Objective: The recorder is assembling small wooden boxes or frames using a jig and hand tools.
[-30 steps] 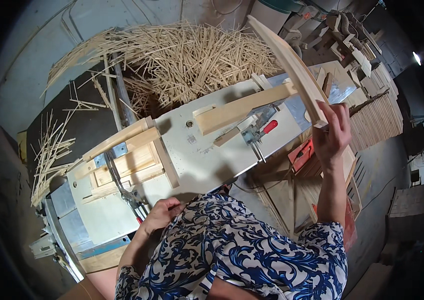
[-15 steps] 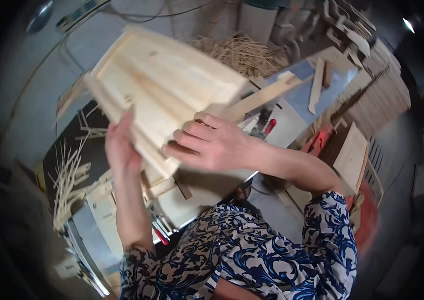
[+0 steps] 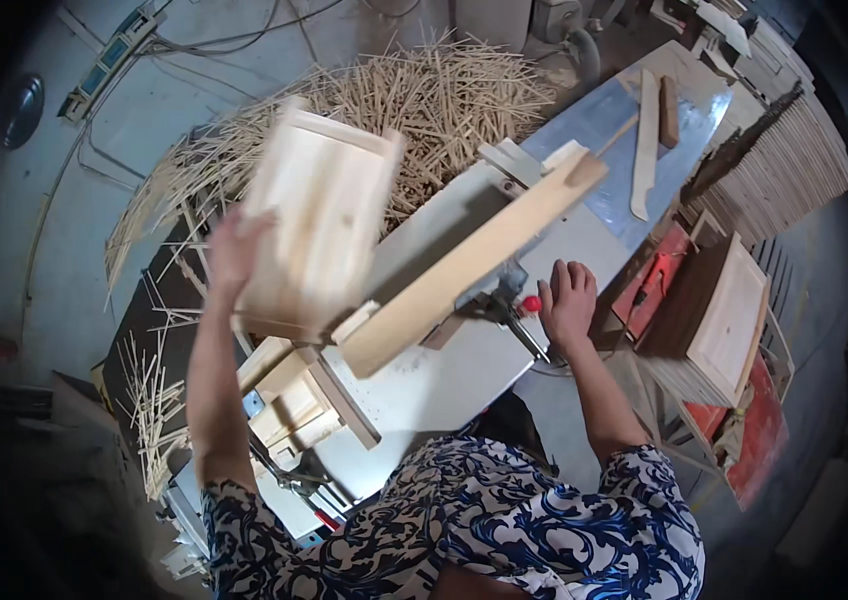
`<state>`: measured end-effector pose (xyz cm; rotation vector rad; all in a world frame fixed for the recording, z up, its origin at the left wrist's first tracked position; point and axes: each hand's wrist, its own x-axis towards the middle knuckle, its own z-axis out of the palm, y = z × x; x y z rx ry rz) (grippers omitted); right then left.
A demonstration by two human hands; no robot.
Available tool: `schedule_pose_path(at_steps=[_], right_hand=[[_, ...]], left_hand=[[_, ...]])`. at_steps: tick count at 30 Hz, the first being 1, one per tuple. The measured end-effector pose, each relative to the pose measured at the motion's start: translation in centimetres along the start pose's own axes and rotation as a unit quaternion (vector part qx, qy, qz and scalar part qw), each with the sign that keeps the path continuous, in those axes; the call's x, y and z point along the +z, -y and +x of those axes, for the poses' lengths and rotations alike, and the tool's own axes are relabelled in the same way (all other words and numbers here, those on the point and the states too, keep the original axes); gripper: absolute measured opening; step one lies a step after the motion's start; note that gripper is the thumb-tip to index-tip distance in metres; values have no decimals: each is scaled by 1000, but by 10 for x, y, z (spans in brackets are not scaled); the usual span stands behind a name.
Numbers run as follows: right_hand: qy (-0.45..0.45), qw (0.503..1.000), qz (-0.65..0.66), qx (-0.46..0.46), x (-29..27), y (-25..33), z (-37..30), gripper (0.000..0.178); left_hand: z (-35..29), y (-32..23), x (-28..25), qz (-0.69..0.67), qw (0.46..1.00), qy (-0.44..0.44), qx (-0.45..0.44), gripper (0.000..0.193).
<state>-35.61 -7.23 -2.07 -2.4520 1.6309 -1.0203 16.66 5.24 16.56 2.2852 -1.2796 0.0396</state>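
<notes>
My left hand (image 3: 237, 245) is closed on the left edge of a pale wooden panel (image 3: 319, 220) with raised strips along its edges. The panel is smeared by motion and tilted up over the left part of the worktable (image 3: 434, 390). My right hand (image 3: 569, 300) holds nothing; its loosely bent fingers are apart, over the table's near right edge. Just left of those fingers is the red knob of a toggle clamp (image 3: 512, 310). A long wooden board (image 3: 474, 262) lies slantwise across the table between the panel and the clamp.
Thin wood offcuts (image 3: 434, 110) are heaped behind the table. A wooden jig (image 3: 294, 400) and a second clamp (image 3: 304, 485) sit at the near left. Stacked panels (image 3: 709, 310) stand at right, with more stacked boards (image 3: 784, 165) beyond. Loose wood strips (image 3: 647, 145) lie on the far end.
My right hand has let go of the panel and moved right, beside the clamp. With my left hand still on it, the panel has turned more upright and shifted, uncovering the long board and jig.
</notes>
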Motion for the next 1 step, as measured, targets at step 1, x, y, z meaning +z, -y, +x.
schedule_pose_path(at_steps=[1], right_hand=[[3,1000,2,5,7,-5,-1,42]], left_hand=[[14,-2,9,4,1000,5,2,49]])
